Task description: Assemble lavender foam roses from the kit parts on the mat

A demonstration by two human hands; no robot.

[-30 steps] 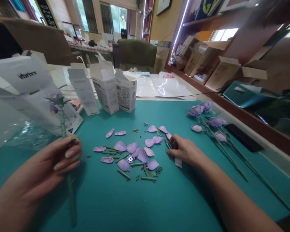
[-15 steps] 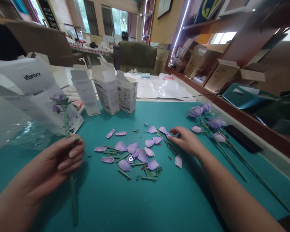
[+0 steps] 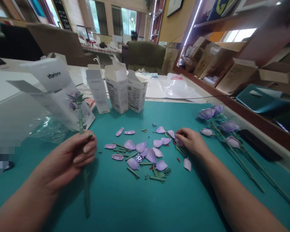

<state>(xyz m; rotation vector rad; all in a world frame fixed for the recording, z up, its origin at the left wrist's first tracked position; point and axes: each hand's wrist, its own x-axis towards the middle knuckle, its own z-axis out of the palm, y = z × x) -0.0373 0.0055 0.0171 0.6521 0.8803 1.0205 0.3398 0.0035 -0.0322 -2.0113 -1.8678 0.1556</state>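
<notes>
My left hand point(image 3: 72, 156) is closed around a green toy flower stem point(image 3: 86, 193) and holds it upright; small leaf parts show at the stem's top. At the right edge of the loose pieces, my right hand point(image 3: 194, 141) pinches a pale purple petal point(image 3: 178, 140) with thumb and fingertips, low over the mat. The fingers cover part of that petal. Just below it lie thin green stem pieces point(image 3: 180, 149) and a separate pale petal point(image 3: 187, 164). Several more purple petals point(image 3: 141, 146), pink shell-like parts point(image 3: 117, 157) and a green leaf piece point(image 3: 159, 173) are scattered between my hands.
Assembled purple flowers point(image 3: 228, 126) on long stems lie at the right, beside a black flat object point(image 3: 258, 145). White boxes point(image 3: 117, 91) stand open at the mat's back edge. A clear plastic bag point(image 3: 49, 129) lies at the left on the teal mat point(image 3: 125, 206).
My right hand's fingertips have come together on a petal at the pile's right edge. My left hand still holds the stem. The whole view has shifted, so things appear farther right.
</notes>
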